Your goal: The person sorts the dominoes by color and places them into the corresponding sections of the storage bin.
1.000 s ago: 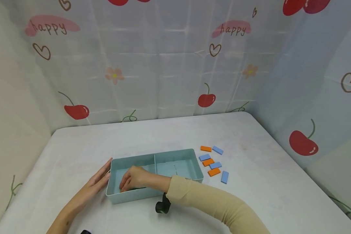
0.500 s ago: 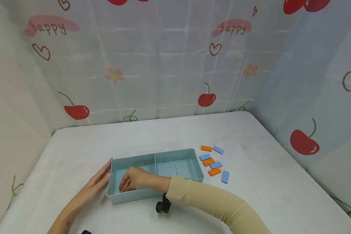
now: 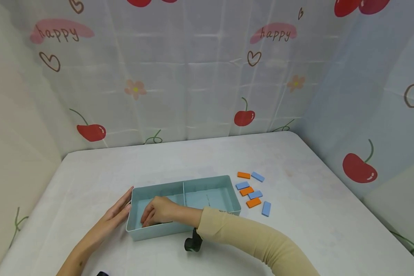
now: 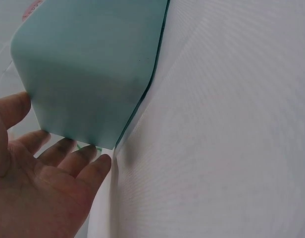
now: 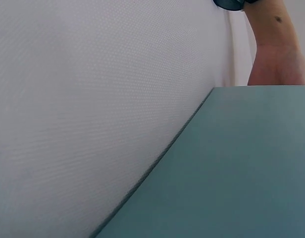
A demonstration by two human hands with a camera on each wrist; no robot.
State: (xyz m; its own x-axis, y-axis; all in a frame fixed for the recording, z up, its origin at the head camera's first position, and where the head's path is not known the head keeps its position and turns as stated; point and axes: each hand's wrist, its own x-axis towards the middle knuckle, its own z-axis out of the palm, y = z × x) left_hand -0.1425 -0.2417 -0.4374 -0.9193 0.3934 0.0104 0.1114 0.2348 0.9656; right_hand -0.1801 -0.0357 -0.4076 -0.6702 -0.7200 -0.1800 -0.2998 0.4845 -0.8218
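A light teal two-compartment box (image 3: 210, 178) lies on the table, its divider (image 3: 183, 193) near the middle. At its left end, my left hand (image 3: 110, 218) rests its fingers against the outer wall. The left wrist view shows this hand's (image 4: 43, 188) thumb and fingertips touching the box's corner walls (image 4: 88, 84). My right hand (image 3: 162, 211) reaches down into the left compartment with bent fingers near the front wall. Its fingertips are hidden, and the right wrist view shows only the box's outer wall (image 5: 231, 163); whether it holds anything cannot be seen.
Right of the box lie several flat blocks, some orange (image 3: 243, 175) and some blue (image 3: 266, 209). A black wrist camera (image 3: 193, 243) hangs below the right wrist, in front of the box. The white table (image 3: 317, 230) meets printed curtains behind and on the right.
Both hands and the box stay practically still. The view shifts very slightly.
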